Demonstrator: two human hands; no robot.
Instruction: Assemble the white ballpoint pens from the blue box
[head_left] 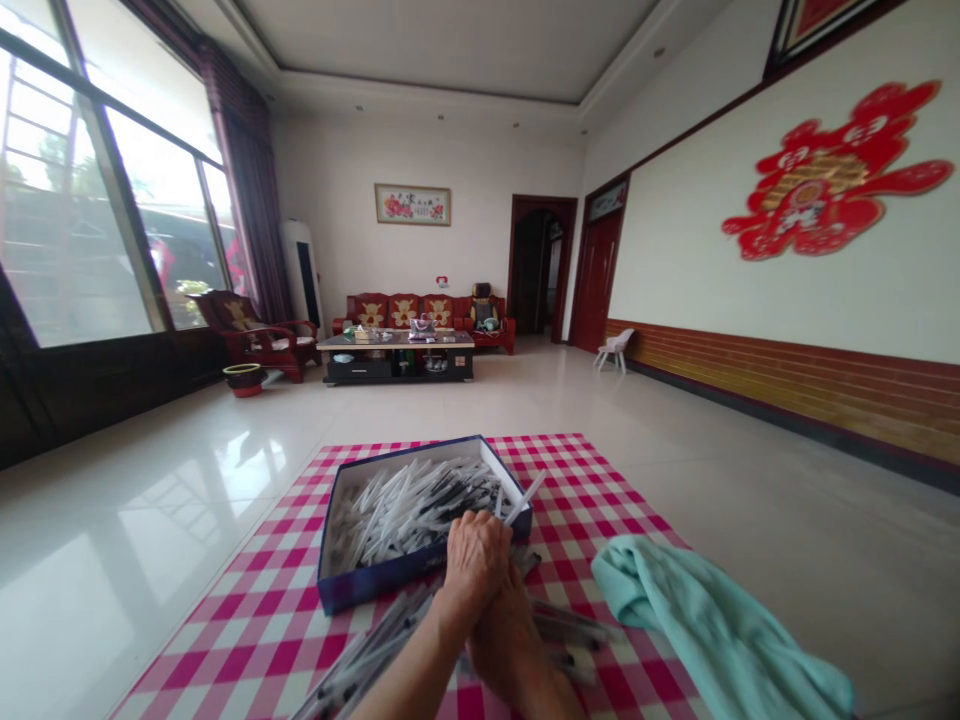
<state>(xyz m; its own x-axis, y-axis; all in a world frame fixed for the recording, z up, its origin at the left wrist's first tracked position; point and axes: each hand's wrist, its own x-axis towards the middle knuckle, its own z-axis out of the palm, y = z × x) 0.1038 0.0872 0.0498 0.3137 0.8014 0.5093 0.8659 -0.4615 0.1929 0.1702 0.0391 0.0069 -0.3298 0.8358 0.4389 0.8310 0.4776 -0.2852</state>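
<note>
- From here the left hand (480,550) is uppermost, back of the hand showing, fingers bent down out of sight; whether it grips anything I can't tell.
- The right hand (508,620) lies against it, just below, and is blurred and partly covered, so I can't tell if it is closed or holding something.
- One white stick (528,496) slants up and to the right from beyond the hands, across the box's near right corner; I can't make out which hand has it, if either.
- The box (375,582), blue outside and white within, sits open and askew on the checked table (600,490), just beyond the hands.
- Inside is a heap (405,505) of slim sticks, mostly white, some dark.
- Loose sticks (367,655) lie on the table under the forearms, spreading both ways.
- To the right a green cloth (697,610) lies crumpled, near the hands but apart from them.
</note>
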